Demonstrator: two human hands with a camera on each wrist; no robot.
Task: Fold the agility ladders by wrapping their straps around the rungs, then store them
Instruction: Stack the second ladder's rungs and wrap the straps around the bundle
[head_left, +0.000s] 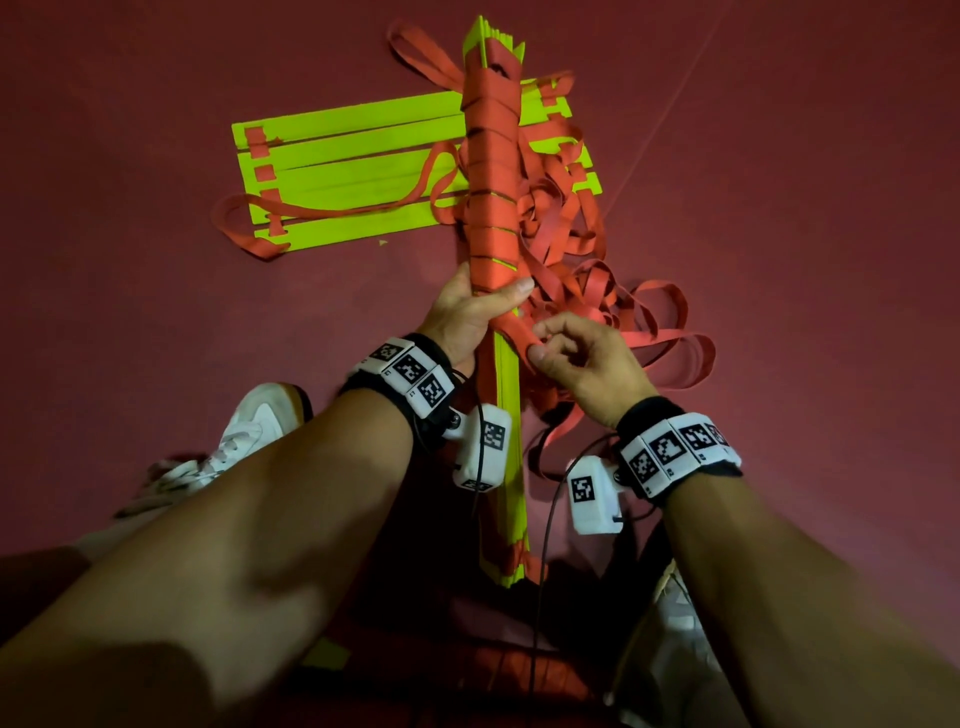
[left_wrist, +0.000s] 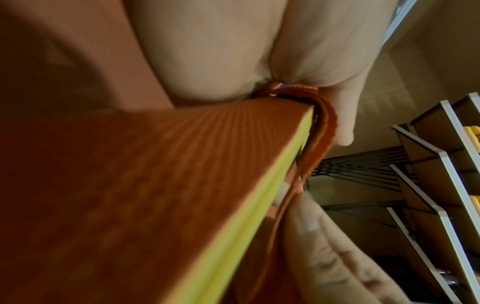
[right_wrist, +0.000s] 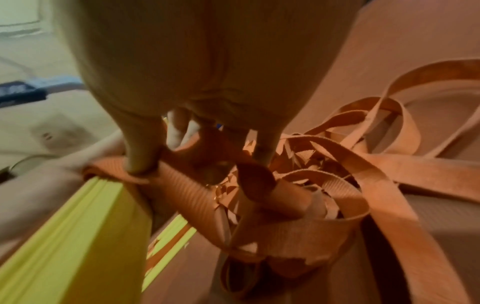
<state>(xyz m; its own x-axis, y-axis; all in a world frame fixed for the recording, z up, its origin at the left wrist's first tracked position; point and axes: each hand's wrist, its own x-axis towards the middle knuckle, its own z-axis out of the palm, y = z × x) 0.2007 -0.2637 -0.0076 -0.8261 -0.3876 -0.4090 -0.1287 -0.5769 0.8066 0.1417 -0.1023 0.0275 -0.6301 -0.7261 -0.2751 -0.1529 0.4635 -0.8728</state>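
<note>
A stack of neon-yellow rungs (head_left: 506, 395) points away from me, its far half wound in red strap (head_left: 491, 171). My left hand (head_left: 480, 306) grips the bundle at the lower end of the wrapping, thumb across the top. In the left wrist view the rung edge (left_wrist: 280, 185) runs beside a strap loop (left_wrist: 322, 131). Just to the right, my right hand (head_left: 561, 348) pinches the loose red strap (right_wrist: 182, 185) next to the stack (right_wrist: 78, 236). A tangle of loose strap (head_left: 613, 312) trails off to the right.
A second ladder (head_left: 353, 171) lies flat on the maroon floor (head_left: 156, 338) behind the bundle, its rungs side by side. My white shoes (head_left: 244, 431) sit at lower left and lower right. Metal shelving (left_wrist: 428, 185) shows in the left wrist view.
</note>
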